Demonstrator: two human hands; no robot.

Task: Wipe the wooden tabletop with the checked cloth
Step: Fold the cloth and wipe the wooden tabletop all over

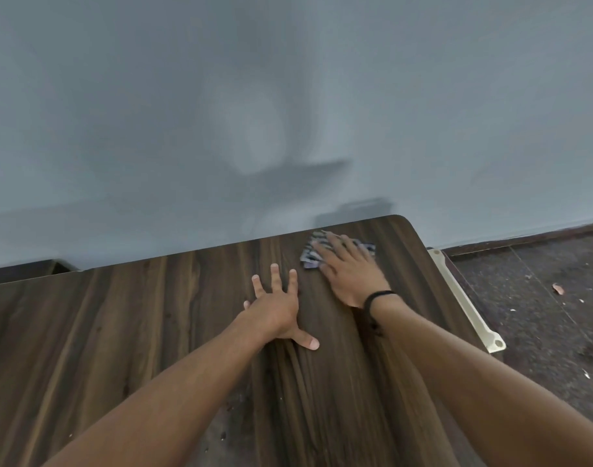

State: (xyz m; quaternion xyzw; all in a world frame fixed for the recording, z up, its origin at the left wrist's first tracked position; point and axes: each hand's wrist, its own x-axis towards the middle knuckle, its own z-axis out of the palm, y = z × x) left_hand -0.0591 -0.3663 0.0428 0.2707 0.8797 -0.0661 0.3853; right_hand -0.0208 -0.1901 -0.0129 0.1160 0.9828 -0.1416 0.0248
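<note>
Wiping in progress: the right hand (pixel 350 276) presses flat, straight fingers (pixel 332 244) on the crumpled checked cloth (pixel 310 256) near the dark wooden surface's (pixel 136 325) far right corner, the left hand (pixel 276 306) rests splayed, holding nothing, and the next stroke probably calls for dragging the cloth toward the unwiped near side.

Bare room: wooden tabletop (pixel 120 332) against grey wall (pixel 153 96), littered floor (pixel 541 315).
</note>
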